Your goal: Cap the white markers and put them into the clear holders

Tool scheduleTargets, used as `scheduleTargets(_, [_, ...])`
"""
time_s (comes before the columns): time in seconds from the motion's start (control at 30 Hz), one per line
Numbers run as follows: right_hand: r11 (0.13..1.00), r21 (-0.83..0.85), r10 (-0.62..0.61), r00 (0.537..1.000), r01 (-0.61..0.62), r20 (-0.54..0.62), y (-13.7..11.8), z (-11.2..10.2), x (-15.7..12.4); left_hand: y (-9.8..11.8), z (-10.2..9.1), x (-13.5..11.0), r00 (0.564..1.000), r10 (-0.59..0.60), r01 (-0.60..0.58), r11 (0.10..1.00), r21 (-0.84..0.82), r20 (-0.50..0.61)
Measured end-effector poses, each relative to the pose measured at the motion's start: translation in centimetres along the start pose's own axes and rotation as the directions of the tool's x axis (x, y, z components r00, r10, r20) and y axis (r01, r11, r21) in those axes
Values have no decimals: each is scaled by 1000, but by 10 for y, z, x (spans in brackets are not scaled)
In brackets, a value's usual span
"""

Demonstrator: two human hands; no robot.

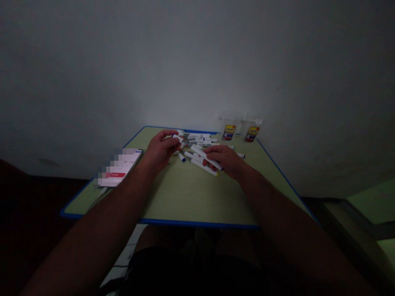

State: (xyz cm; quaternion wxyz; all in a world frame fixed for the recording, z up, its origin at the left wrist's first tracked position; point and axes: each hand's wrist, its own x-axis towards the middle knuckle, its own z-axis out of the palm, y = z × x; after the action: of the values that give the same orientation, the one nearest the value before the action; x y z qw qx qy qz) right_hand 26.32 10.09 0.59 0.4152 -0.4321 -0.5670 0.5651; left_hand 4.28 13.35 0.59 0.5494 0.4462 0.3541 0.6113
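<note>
Several white marker pens with coloured caps lie in a loose pile at the far middle of a pale green table with a blue edge. My left hand is closed around one white marker at the pile's left side. My right hand rests on the table at the pile's right, fingers curled over two or three white markers that stick out to the left.
A phone with a lit screen lies on the table's left edge. Two clear packages with yellow labels stand against the white wall at the back right. Another green surface shows at the far right.
</note>
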Motion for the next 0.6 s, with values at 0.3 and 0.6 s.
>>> scheduleTargets(0.3, [999, -47, -12, 1000, 13, 18, 0, 1, 0, -4, 1, -3, 996, 1, -2, 1000, 12, 85])
scheduleTargets(0.6, [993, -99, -60, 998, 60, 2, 3, 0, 1, -5, 2, -3, 989, -3, -1, 1000, 26, 150])
